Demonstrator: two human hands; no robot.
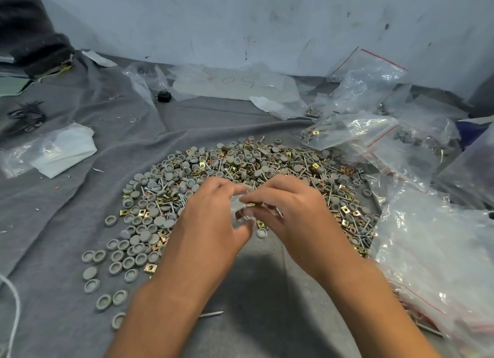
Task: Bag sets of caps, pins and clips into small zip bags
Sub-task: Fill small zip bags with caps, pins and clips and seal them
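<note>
Pinching a small clear zip bag (239, 209) between them, the two hands meet above the near edge of the pile (240, 175). The left hand (213, 213) holds the bag from the left, its thumb under the film and its fingers curled over the top, so its grip is closed on the bag. The right hand (291, 210) comes in from the right with fingertips narrowed on a gold clip (251, 205) and what look like pin shafts at the bag's mouth; how far they are inside cannot be told. Both forearms reach in from the bottom edge, wrists tilted inward.

Bare grey cloth (66, 224) lies between the forearms and to the left of the pile, leaving open room there. To the right, the room is crowded: heaped clear bags (441, 250) with red zip lines press up against the pile's right side and run back to the wall (267, 15).

The pile mixes round grey caps (133, 253), some dome up and some hollow side up, with flat square brass-coloured clips and thin metal pins (304, 161). Loose caps trail off to the near left, and a single pin (211, 314) lies beside the left forearm. The cloth is soft and wrinkled over the surface. A folded white sheet in a clear sleeve (64, 149) lies at far left, a small black block (164, 96) sits further back, and the wall is scuffed and pale.
</note>
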